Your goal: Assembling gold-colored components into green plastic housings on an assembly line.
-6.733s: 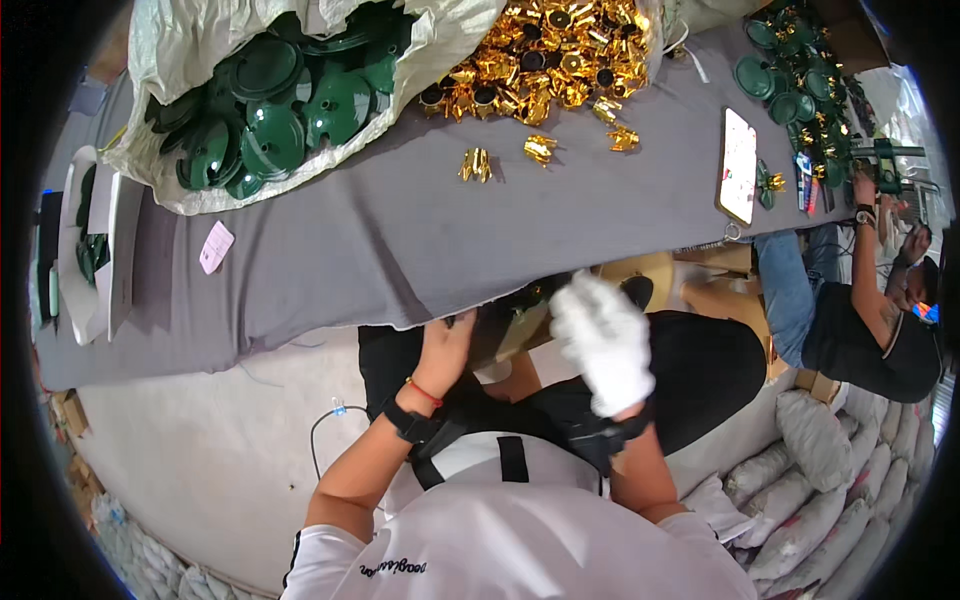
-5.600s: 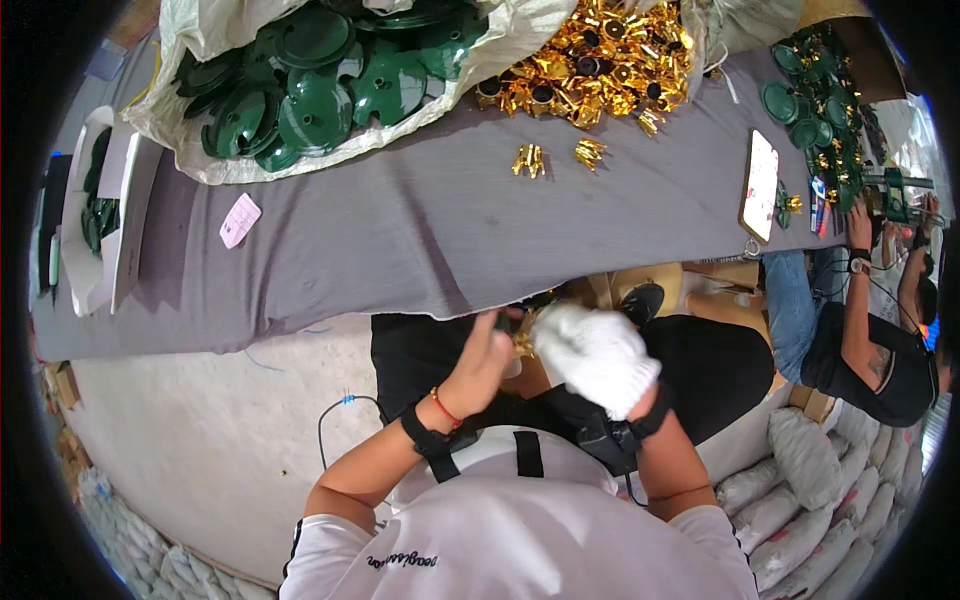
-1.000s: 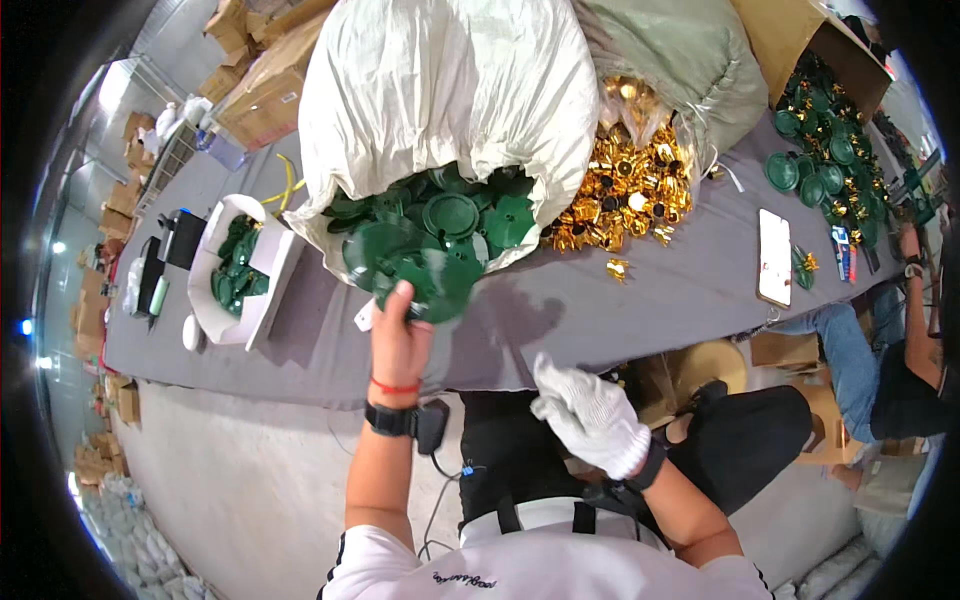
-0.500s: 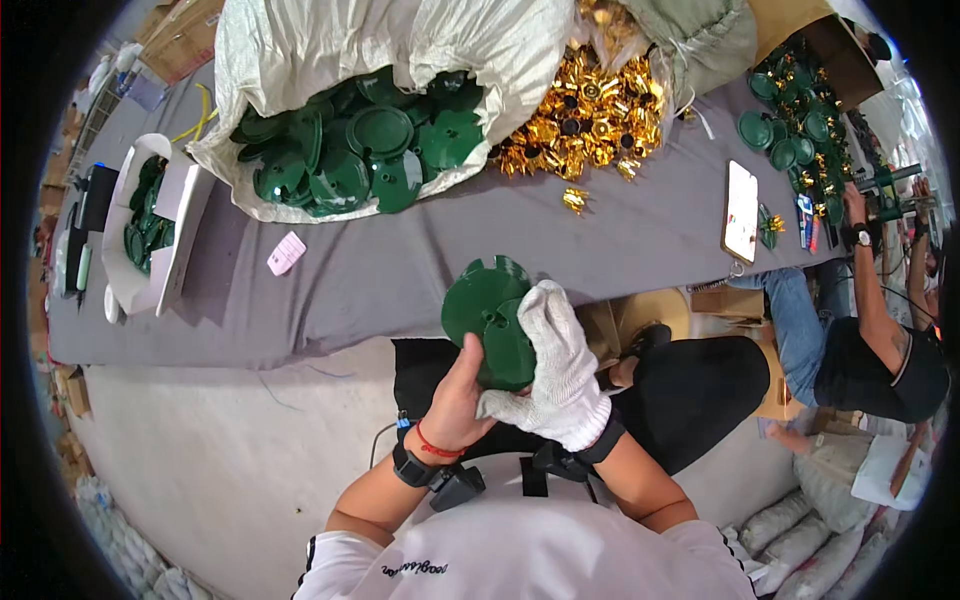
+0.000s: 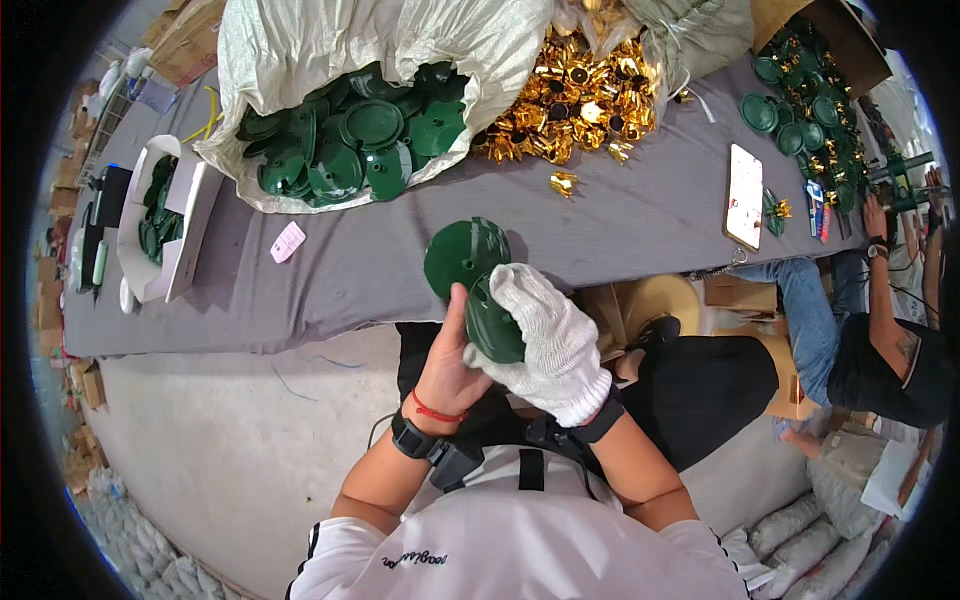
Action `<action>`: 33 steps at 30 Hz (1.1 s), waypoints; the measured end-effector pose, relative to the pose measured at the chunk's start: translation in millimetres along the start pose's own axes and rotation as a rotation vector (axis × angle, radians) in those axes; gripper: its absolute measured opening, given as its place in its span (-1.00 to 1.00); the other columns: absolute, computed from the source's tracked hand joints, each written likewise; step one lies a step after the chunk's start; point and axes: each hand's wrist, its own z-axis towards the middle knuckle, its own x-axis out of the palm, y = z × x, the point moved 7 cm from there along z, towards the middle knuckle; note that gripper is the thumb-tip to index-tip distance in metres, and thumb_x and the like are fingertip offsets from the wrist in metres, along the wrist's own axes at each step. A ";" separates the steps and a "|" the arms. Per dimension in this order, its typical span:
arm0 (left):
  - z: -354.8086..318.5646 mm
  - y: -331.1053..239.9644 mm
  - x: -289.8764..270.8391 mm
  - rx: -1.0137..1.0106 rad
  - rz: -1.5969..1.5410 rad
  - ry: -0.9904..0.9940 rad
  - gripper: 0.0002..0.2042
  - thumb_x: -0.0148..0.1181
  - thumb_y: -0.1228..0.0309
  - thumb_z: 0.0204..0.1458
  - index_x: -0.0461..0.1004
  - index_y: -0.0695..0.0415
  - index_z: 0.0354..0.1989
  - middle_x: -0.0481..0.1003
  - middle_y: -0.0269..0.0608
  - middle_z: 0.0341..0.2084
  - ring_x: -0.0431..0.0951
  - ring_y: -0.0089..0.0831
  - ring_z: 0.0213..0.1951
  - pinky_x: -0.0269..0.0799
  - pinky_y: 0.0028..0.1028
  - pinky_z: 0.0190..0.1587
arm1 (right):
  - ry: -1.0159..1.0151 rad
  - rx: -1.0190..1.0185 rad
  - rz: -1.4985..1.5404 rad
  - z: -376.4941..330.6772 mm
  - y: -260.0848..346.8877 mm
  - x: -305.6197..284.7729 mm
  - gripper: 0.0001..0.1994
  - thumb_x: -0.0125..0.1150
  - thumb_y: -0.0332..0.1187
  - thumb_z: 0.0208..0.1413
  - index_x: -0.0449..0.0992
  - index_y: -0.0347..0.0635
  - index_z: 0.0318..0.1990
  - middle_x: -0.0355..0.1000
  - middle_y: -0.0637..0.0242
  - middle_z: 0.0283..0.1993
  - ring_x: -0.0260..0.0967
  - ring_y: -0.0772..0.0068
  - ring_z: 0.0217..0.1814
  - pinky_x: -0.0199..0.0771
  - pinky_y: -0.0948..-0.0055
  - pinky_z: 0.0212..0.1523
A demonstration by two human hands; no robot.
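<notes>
My bare left hand [image 5: 450, 370] and my right hand [image 5: 552, 345], in a white knitted glove, hold two shiny green plastic discs between them, in front of the table edge. The upper disc [image 5: 462, 258] reaches out toward the table and has a small hole near its middle. A second disc [image 5: 492, 330] overlaps its lower right part and lies mostly under my gloved fingers. The left thumb presses on the discs' near left side. My right hand wraps around the second disc from the right. The palm-side fingers of my left hand are hidden.
On the grey-covered table [image 5: 350, 265] lie a white sack [image 5: 380, 50] of green discs, a heap of gold pieces [image 5: 570, 100], a pink tag [image 5: 288, 242], a white box [image 5: 190, 235] and a phone [image 5: 743, 198]. At the right, a co-worker [image 5: 885, 340] sits by more green parts.
The two discs have fanned apart, with the upper one now sticking out farther from the other. Both hands have shifted slightly up and left, still holding them.
</notes>
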 end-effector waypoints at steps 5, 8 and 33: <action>6.1 -10.5 -3.8 0.080 0.260 -0.102 -0.40 -0.17 -0.12 0.22 0.26 0.10 0.24 0.39 -0.21 0.14 0.41 -0.32 0.15 0.26 -0.24 0.25 | -0.095 -0.036 0.118 4.2 -1.9 -0.7 -0.26 0.43 -0.18 -0.18 0.27 -0.24 0.18 0.31 -0.03 0.14 0.29 -0.07 0.19 0.36 0.17 0.16; 9.2 -16.3 10.2 0.098 0.185 -0.040 -0.35 -0.20 -0.18 0.19 0.23 0.08 0.27 0.36 -0.20 0.18 0.36 -0.28 0.20 0.23 -0.18 0.26 | 0.039 0.033 0.004 20.9 4.4 -4.6 -0.20 0.41 -0.13 -0.15 0.21 -0.27 0.25 0.28 -0.04 0.19 0.26 -0.05 0.24 0.34 0.17 0.19; 57.9 -44.2 -11.7 0.307 -0.087 -0.036 -0.56 -0.02 0.20 0.21 0.32 0.21 0.17 0.44 -0.13 0.08 0.42 -0.28 0.13 0.25 -0.23 0.25 | -0.241 0.276 0.539 47.7 -28.6 27.5 -0.44 0.22 -0.38 0.08 0.23 -0.28 0.24 0.23 0.02 0.29 0.22 0.14 0.31 0.21 0.29 0.27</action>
